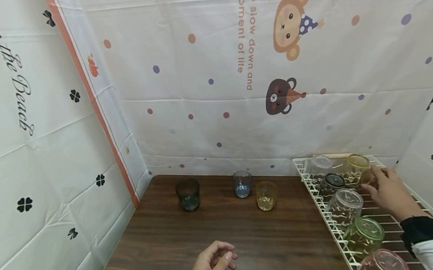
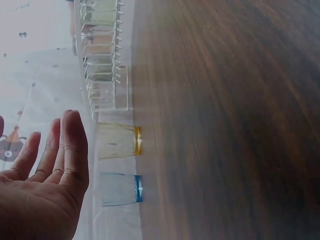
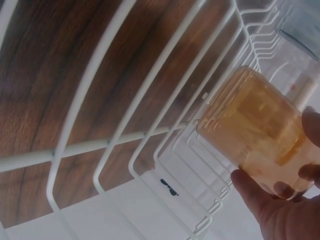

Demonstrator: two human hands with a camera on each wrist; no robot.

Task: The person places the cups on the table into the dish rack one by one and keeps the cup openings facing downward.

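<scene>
My right hand (image 1: 391,192) is over the far part of a white wire rack (image 1: 336,236), gripping an amber drinking glass (image 3: 240,135) by one end with thumb and fingers. The glass is tilted in the right wrist view, close to the wires; whether it touches them I cannot tell. Just beyond it is a yellow-rimmed glass (image 1: 355,161), and a dark-rimmed glass (image 1: 332,182) is to its left. My left hand (image 1: 208,266) hovers above the brown wooden table (image 1: 165,249), fingers loosely bent and holding nothing.
On the table's far side stand a dark glass (image 1: 188,195), a blue glass (image 1: 243,185) and a yellow glass (image 1: 266,196). More glasses sit in the rack, including a clear one (image 1: 345,207), a green one (image 1: 364,236) and a pink one (image 1: 384,263). Printed cloth (image 1: 178,85) hangs behind.
</scene>
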